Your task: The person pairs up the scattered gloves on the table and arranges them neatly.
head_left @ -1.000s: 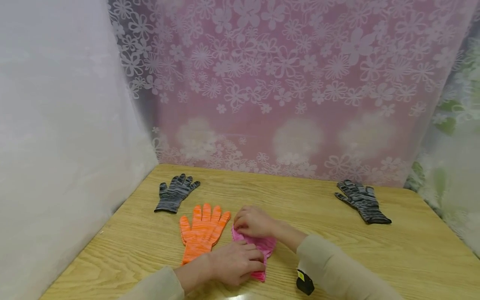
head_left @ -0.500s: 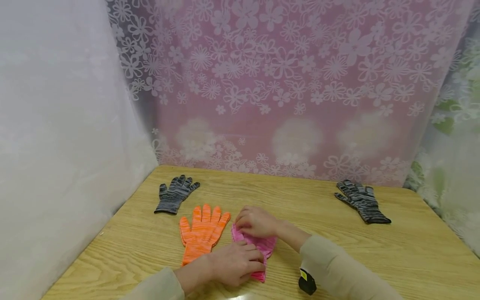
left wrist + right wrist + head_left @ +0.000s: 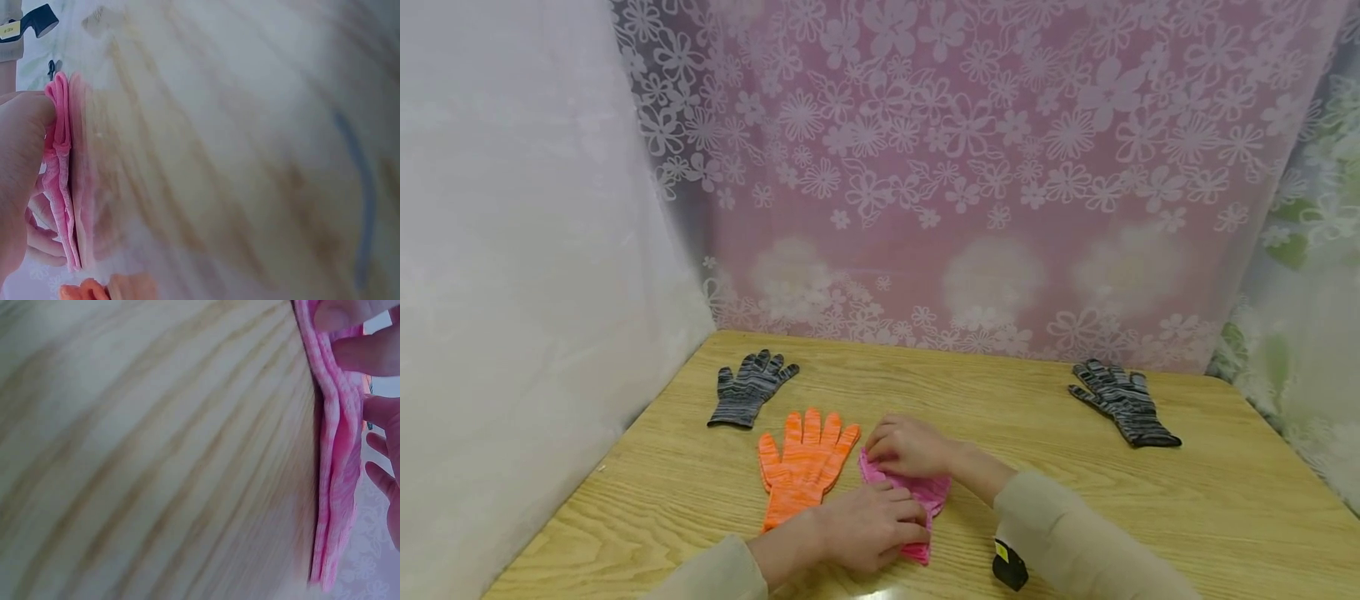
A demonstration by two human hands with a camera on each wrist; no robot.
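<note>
A pink knit glove (image 3: 917,492) lies folded on the wooden table, partly hidden by both hands. My left hand (image 3: 876,527) holds its near end, with the fingers bent over the cuff. At the far end my right hand (image 3: 910,447) grips the edge with curled fingers. Stacked layers of the pink glove (image 3: 59,169) show edge-on in the left wrist view. In the right wrist view, fingertips (image 3: 369,353) press the upper end of the pink glove (image 3: 337,425). An orange glove (image 3: 805,458) lies flat just left of it, its cuff partly behind my left forearm.
One grey-black glove (image 3: 751,387) lies at the back left of the table (image 3: 1000,392), another grey-black glove (image 3: 1123,404) at the back right. A small black device (image 3: 1010,567) with a yellow label hangs by the right sleeve. A pink flowered curtain (image 3: 985,208) closes off the back.
Both hands keep their hold on the pink glove and have barely moved. The right hand shifts very slightly left. The other gloves stay in place.
</note>
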